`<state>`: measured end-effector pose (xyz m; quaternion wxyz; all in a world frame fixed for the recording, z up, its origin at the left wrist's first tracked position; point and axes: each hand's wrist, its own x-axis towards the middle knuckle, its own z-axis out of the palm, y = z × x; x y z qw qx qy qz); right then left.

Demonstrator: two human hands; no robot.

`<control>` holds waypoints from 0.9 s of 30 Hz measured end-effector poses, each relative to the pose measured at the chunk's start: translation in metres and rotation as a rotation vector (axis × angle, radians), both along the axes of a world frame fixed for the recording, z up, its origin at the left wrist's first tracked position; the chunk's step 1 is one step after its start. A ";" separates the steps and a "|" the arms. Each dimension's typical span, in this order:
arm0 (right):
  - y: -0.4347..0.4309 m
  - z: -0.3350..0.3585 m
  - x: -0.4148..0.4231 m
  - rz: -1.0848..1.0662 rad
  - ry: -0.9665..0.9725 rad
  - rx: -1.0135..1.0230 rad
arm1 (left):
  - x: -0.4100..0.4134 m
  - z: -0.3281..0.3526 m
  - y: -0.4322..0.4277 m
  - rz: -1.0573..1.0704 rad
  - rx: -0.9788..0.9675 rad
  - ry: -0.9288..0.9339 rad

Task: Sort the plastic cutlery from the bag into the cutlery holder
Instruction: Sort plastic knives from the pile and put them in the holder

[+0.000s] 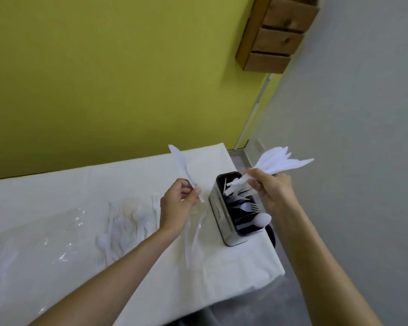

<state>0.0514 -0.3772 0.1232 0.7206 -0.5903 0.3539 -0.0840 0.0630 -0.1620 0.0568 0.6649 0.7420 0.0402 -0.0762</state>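
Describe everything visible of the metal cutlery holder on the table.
The shiny rectangular metal cutlery holder stands upright near the right edge of the white-covered table, open at the top. Its dark inside looks split into compartments in a row: a white plastic spoon leans out of the nearest, white plastic forks sit in the middle, and white knife handles in the farthest. Its polished side shows faint markings, too blurred to read. The right hand hovers above it, holding a fan of white plastic knives.

A single head-worn wide-angle view looks forward and down, close over the counter point(104, 184) toward the green wall point(104, 78).
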 end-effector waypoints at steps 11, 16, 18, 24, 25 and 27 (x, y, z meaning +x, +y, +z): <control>-0.020 -0.024 -0.001 0.348 0.254 -0.721 | 0.011 0.001 -0.081 -0.294 0.314 -0.211; -0.022 -0.023 -0.003 0.539 0.251 -0.787 | 0.011 -0.001 -0.081 -0.362 0.384 -0.281; -0.021 -0.022 -0.006 0.565 0.194 -0.759 | 0.009 0.000 -0.079 -0.382 0.376 -0.286; -0.017 -0.015 -0.015 0.514 0.059 -0.806 | 0.004 -0.006 -0.068 -0.345 0.364 -0.294; -0.015 -0.015 -0.016 0.475 0.021 -0.804 | 0.003 -0.008 -0.066 -0.343 0.371 -0.293; -0.011 -0.018 -0.016 0.406 -0.028 -0.856 | 0.001 -0.009 -0.061 -0.339 0.372 -0.290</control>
